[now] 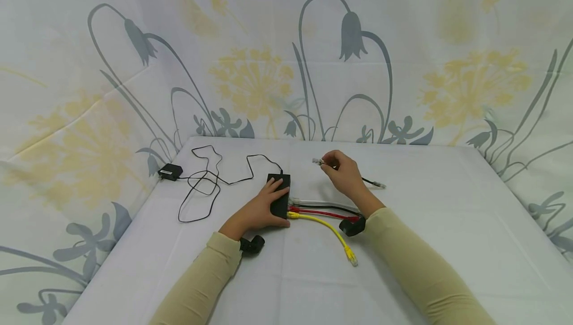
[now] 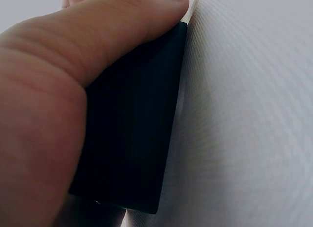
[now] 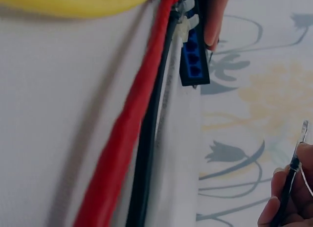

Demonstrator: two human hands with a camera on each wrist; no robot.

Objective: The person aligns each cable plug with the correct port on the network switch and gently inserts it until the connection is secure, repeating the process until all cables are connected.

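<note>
A black network switch (image 1: 279,207) lies on the white table, its blue ports (image 3: 194,58) facing right. My left hand (image 1: 261,209) holds it, fingers spread across its top and thumb along the near end. In the left wrist view, the thumb lies against the dark casing (image 2: 132,134). White (image 1: 324,202), black (image 1: 333,207), red (image 1: 318,212) and yellow (image 1: 329,225) network cables are plugged in side by side. Raised to the right of the switch, my right hand (image 1: 343,174) pinches a short black network cable (image 3: 284,200) near one clear plug (image 3: 305,131). Its other plug (image 1: 379,184) hangs beyond the hand.
A black power adapter (image 1: 170,171) sits at the table's left edge. Its thin cord (image 1: 208,194) loops loosely and runs to the far end of the switch. The yellow cable's free plug (image 1: 351,256) points toward me. Patterned cloth (image 1: 277,56) hangs behind the table.
</note>
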